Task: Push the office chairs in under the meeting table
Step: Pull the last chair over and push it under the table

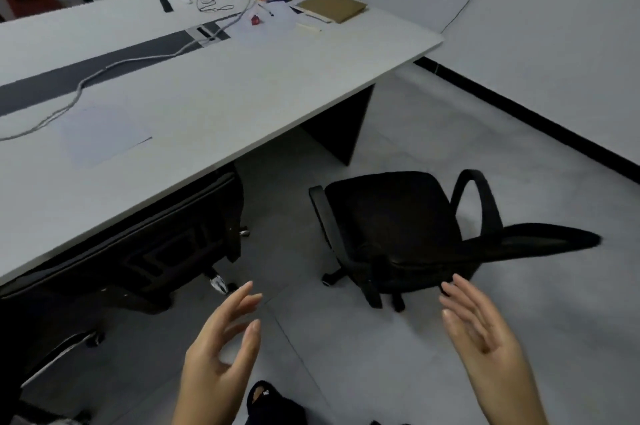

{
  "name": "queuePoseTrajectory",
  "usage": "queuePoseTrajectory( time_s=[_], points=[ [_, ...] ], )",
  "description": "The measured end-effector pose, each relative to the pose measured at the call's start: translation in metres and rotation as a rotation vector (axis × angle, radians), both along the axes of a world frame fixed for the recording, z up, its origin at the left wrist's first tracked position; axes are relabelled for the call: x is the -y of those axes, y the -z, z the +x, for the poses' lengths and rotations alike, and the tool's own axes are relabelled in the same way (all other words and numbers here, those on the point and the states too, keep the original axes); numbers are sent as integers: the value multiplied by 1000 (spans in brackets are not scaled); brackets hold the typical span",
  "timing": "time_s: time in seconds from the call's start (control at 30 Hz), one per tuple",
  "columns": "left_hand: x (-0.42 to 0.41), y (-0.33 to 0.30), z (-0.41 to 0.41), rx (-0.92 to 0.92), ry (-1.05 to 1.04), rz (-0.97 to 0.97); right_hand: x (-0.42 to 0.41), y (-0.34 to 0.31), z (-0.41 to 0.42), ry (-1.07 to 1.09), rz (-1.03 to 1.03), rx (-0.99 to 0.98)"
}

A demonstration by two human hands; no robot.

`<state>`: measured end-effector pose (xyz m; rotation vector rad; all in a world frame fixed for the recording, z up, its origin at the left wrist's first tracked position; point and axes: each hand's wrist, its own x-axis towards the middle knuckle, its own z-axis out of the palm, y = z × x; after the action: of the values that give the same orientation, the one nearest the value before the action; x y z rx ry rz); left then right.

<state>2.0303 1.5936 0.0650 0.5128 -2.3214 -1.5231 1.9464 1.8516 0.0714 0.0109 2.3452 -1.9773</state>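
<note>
Neither grip held anything: the left hand and the right hand hung with fingers spread and relaxed, palms turned toward each other, short of the loose office chair at about one o'clock. That chair stood clear of the desk, seat in the open, backrest swung toward three o'clock. To push it in well, I judged the hands should take the backrest or an armrest, turn the seat toward the desk edge at eleven o'clock, then roll it straight, steering clear of the dark desk leg at twelve. At nine o'clock another chair already sat tucked under. A cable, papers and a brown folder lay on the pale top; grey floor tiles ran to white walls with a black skirting.
</note>
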Motion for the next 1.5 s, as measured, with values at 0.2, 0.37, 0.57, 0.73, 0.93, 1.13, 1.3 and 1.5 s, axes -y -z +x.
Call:
queuePoseTrajectory(
  time_s=[0.2,0.37,0.57,0.73,0.93,1.13,1.3,1.5],
  points=[
    [-120,3,-38,20,108,45,-122,0,-3,147,18,-21],
    [-195,0,-69,29,180,82,-200,-1,-16,230,33,-21],
    [-232,7,-111,64,203,40,-244,7,-54,224,49,13],
    [-249,14,-160,77,203,27,-261,7,-107,194,110,28],
    [-255,25,-203,162,216,-26,-269,20,-165,50,304,43],
    [-248,62,-210,485,432,-398,-278,76,-217,-503,852,51],
    [-250,93,-240,594,533,-782,-274,127,-260,-713,1084,-211],
    [-268,109,-255,754,376,-742,-280,143,-306,-867,1014,-376]
  ],
)
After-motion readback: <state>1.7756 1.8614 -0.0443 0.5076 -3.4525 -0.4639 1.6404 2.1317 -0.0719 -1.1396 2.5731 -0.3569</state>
